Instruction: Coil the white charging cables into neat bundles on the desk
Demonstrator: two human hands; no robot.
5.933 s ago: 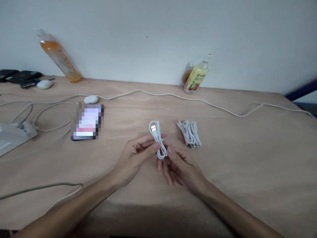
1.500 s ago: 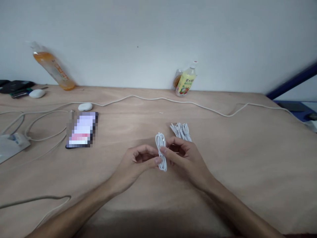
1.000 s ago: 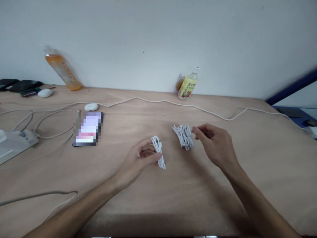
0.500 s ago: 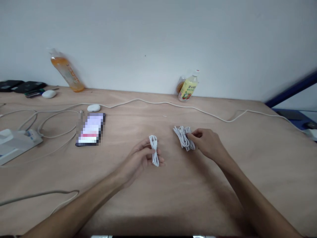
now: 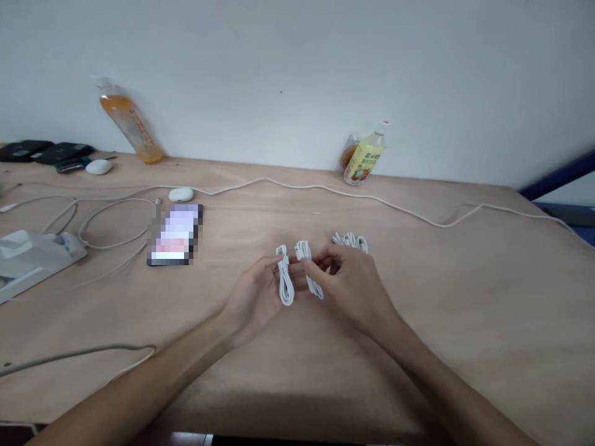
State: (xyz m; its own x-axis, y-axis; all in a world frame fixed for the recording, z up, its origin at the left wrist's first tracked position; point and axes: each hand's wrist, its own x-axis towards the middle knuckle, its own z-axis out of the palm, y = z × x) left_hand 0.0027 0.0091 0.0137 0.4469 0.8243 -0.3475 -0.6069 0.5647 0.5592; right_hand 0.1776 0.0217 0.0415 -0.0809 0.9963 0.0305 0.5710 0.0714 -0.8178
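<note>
A white coiled cable (image 5: 286, 284) lies across the fingers of my left hand (image 5: 255, 294), which are closed on it, the palm turned up. Close beside it on the right, my right hand (image 5: 356, 282) pinches a second white coiled cable (image 5: 316, 286) between thumb and fingers. The tips of my left fingers reach behind this second coil; whether they touch it I cannot tell. Behind my right hand a pile of white coiled cables (image 5: 356, 241) rests on the table, its near part hidden by the hand.
A phone (image 5: 174, 238) lies on the wooden table (image 5: 441, 297) to the left, near a white earbud case (image 5: 181, 194) and a power strip (image 5: 37, 263). A long white cord (image 5: 320, 187) crosses the back. An orange bottle (image 5: 132, 130) and a yellow-labelled bottle (image 5: 366, 158) lean at the wall.
My right hand has moved left from the pile with a coiled cable and is now at my left hand. The view has shifted slightly.
</note>
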